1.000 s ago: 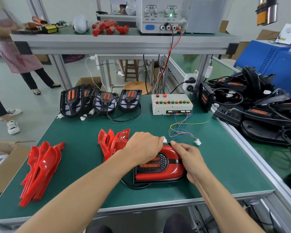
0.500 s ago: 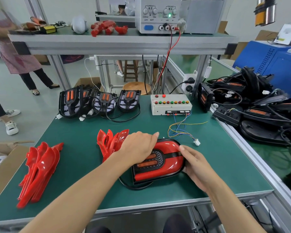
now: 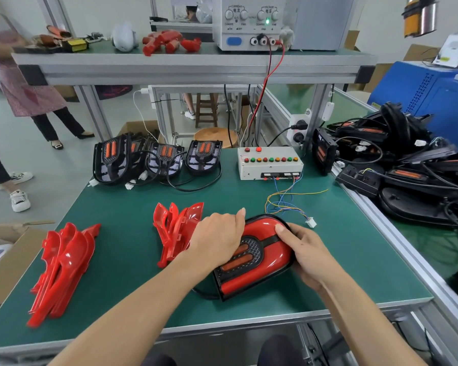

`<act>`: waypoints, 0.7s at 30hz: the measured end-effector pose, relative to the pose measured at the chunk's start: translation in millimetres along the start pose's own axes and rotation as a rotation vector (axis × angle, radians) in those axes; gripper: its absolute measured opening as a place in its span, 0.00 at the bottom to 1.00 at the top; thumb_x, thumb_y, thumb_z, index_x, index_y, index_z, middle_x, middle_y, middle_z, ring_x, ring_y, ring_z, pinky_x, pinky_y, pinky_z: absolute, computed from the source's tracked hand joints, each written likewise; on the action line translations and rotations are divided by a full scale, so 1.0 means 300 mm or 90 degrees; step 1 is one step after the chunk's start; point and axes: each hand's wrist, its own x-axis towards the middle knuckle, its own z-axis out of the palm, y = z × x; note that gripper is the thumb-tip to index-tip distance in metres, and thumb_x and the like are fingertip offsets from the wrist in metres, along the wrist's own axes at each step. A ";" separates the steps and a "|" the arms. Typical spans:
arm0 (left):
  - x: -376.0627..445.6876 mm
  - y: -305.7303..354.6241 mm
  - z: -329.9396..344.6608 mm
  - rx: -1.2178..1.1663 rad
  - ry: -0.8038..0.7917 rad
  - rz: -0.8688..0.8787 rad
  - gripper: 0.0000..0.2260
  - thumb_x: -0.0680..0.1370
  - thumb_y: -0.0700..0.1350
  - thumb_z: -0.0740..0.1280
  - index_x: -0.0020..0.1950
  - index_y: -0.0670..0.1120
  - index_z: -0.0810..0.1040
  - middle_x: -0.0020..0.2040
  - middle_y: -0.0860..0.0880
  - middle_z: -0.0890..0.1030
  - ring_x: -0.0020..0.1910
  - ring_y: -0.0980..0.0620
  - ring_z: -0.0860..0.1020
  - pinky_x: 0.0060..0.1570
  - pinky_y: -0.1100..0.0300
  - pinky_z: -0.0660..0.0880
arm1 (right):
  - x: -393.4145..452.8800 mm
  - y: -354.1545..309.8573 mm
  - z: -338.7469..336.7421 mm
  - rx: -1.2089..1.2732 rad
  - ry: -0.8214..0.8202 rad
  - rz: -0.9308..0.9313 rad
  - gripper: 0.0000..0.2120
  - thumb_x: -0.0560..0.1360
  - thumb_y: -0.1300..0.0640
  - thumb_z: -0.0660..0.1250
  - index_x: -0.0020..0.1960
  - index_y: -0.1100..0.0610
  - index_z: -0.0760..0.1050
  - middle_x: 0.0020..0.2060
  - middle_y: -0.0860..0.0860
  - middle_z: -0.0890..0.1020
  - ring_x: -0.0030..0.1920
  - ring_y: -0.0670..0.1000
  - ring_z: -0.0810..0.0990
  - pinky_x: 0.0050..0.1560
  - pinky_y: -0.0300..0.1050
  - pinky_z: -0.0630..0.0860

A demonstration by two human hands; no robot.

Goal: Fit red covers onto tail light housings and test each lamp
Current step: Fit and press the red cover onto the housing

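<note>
While both hands bear down on the lamp at the front of the green table (image 3: 122, 249), the spare parts lie to the left: a fanned stack of red covers (image 3: 61, 270) near the left edge, then a second stack (image 3: 176, 231) just beside the person's left wrist. Behind them stand four bare housings (image 3: 156, 161) with their cables, not yet covered.

The left hand (image 3: 218, 239) lies palm-down over the near-left part of the red cover (image 3: 262, 256) fitted on the housing in work, fingers bent over its top edge and pressing (I cannot tell whether they hook under the rim). The right hand (image 3: 306, 253) wraps the cover's right side, thumb on top, fingers curled around the edge, gripping it. Both forearms reach in from the near side, converging on the lamp.

As I judge it, the risk is uneven pressure: if one side seats before the other, a clip could stay proud or snap, and the lamp's cable, trailing out at the front left, might be pinched beneath the body.

Further right, the white connector (image 3: 311, 222) of the test box (image 3: 270, 163) lies loose just beyond the lamp, unplugged, so testing is yet to come.
</note>
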 end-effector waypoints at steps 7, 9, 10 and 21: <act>-0.006 -0.017 -0.037 -0.238 -0.046 0.072 0.29 0.86 0.60 0.47 0.30 0.45 0.62 0.26 0.49 0.67 0.28 0.48 0.68 0.36 0.52 0.65 | 0.006 -0.024 -0.023 0.024 0.036 0.036 0.16 0.74 0.50 0.72 0.54 0.61 0.84 0.50 0.64 0.86 0.44 0.56 0.86 0.43 0.46 0.84; -0.008 -0.025 -0.043 -0.265 -0.068 0.111 0.28 0.85 0.62 0.46 0.32 0.46 0.62 0.28 0.49 0.67 0.28 0.51 0.67 0.35 0.53 0.64 | 0.008 -0.025 -0.035 0.046 0.074 0.056 0.15 0.74 0.50 0.72 0.51 0.61 0.86 0.49 0.64 0.86 0.42 0.57 0.86 0.42 0.48 0.84; -0.009 -0.027 -0.045 -0.276 -0.070 0.119 0.27 0.85 0.62 0.46 0.33 0.46 0.62 0.29 0.49 0.68 0.29 0.51 0.68 0.36 0.53 0.66 | 0.006 -0.024 -0.038 0.053 0.085 0.067 0.14 0.75 0.50 0.72 0.50 0.60 0.86 0.49 0.64 0.86 0.42 0.57 0.86 0.42 0.48 0.84; 0.043 0.027 -0.011 -0.508 -0.235 0.002 0.30 0.71 0.73 0.66 0.51 0.47 0.84 0.46 0.50 0.88 0.49 0.50 0.86 0.54 0.49 0.82 | -0.001 -0.057 0.000 0.004 -0.007 0.052 0.20 0.74 0.50 0.71 0.62 0.60 0.81 0.54 0.62 0.85 0.52 0.59 0.85 0.54 0.52 0.83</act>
